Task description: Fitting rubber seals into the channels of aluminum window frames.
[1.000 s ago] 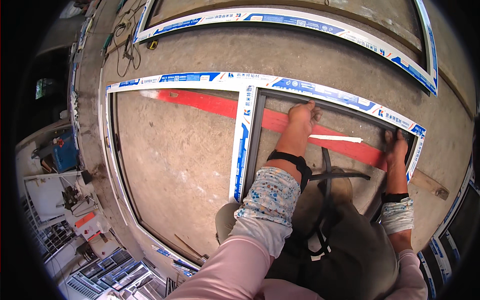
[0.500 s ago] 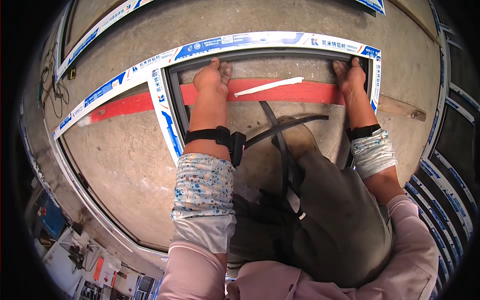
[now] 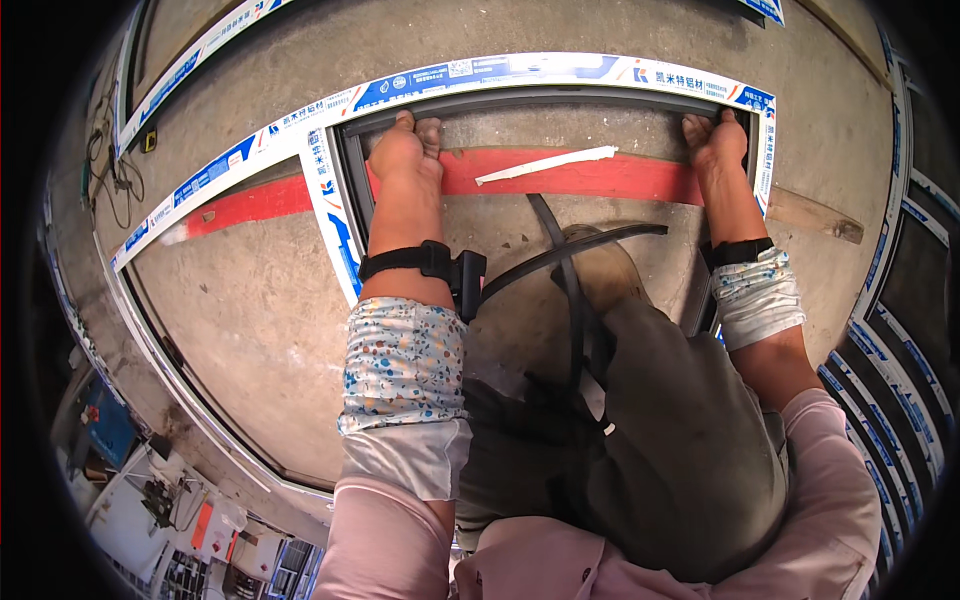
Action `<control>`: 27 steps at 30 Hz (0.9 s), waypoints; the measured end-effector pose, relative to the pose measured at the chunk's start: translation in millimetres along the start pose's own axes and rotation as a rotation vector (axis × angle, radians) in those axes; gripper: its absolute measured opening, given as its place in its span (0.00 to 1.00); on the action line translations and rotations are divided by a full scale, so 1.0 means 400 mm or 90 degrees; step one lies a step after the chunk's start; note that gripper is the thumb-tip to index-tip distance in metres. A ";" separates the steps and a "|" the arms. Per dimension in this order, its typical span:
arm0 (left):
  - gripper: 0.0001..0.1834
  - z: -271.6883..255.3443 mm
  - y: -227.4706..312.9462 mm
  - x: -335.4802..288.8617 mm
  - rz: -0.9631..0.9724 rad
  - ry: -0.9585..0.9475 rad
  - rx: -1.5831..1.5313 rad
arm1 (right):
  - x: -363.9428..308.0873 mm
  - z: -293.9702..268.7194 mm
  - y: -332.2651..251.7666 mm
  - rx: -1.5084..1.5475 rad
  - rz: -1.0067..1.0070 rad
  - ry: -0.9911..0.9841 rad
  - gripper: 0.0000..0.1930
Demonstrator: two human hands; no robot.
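Head view: a large window frame [image 3: 560, 75], wrapped in white and blue protective film, lies flat on the concrete floor [image 3: 240, 300]. Inside its right-hand opening runs a dark grey inner rail [image 3: 560, 100], just below the filmed top bar.

The left hand [image 3: 405, 150] lies palm down at the upper left corner of that opening, its fingertips [image 3: 415, 122] pressed against the dark rail, fingers bent over the edge rather than wrapped round anything. The right hand [image 3: 715, 142] sits at the upper right corner, fingers likewise curled onto the same rail, close to the filmed right upright [image 3: 765, 140]. The rail spans the gap between the two hands, which are well apart, one at each end.

A black rubber strip [image 3: 570, 250] rises from the person's lap and crosses the opening between the forearms, apart from both hands; whether it joins the rail cannot be told. Below the hands a red painted band [image 3: 590, 178] runs across the floor, with a white strip of tape [image 3: 545, 163] lying slantwise on it between the hands.

Each wrist carries a black strap [image 3: 425, 262], and patterned sleeve covers [image 3: 400, 370] sit over the forearms. The person's grey-trousered knee [image 3: 680, 420] fills the lower middle. A filmed centre upright [image 3: 325, 210] stands just left of the left hand. More filmed frames [image 3: 900, 300] lie stacked at the right edge.
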State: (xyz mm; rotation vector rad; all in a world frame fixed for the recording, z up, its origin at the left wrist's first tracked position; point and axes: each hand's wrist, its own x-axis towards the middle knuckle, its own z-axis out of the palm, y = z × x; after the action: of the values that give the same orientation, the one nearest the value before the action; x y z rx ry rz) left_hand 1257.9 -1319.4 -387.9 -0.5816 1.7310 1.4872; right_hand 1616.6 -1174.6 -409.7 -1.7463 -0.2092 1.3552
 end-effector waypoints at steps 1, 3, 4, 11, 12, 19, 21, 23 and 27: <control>0.08 -0.005 -0.002 0.003 0.013 0.005 -0.014 | -0.001 -0.005 0.009 -0.001 0.003 0.001 0.25; 0.07 0.003 -0.001 0.001 -0.003 0.006 -0.019 | 0.015 -0.014 0.008 -0.016 0.032 -0.009 0.25; 0.07 0.006 -0.001 0.000 -0.019 0.009 -0.021 | 0.027 -0.016 0.001 -0.015 0.030 -0.011 0.25; 0.08 -0.029 0.046 0.024 -0.034 0.021 -0.092 | -0.021 0.011 -0.001 0.058 0.043 0.011 0.28; 0.07 -0.040 0.057 0.041 -0.033 0.020 -0.068 | 0.004 -0.001 -0.002 0.059 0.039 0.012 0.28; 0.09 -0.021 0.057 0.022 0.016 0.083 -0.051 | -0.005 -0.004 0.014 -0.017 0.020 -0.022 0.25; 0.10 -0.041 0.057 0.034 -0.001 0.027 -0.071 | 0.002 -0.020 0.011 -0.014 0.020 -0.022 0.25; 0.11 -0.046 0.061 0.050 0.003 0.008 -0.082 | 0.006 -0.038 0.010 0.060 0.036 -0.058 0.24; 0.12 -0.029 0.068 0.072 -0.002 0.025 -0.153 | 0.009 -0.018 0.008 -0.004 0.004 -0.053 0.23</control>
State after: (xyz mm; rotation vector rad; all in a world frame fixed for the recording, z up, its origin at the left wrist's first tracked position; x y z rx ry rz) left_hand 1217.2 -1320.9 -393.4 -0.7419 1.5902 1.7055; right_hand 1623.1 -1178.0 -414.4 -1.6994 -0.2541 1.4346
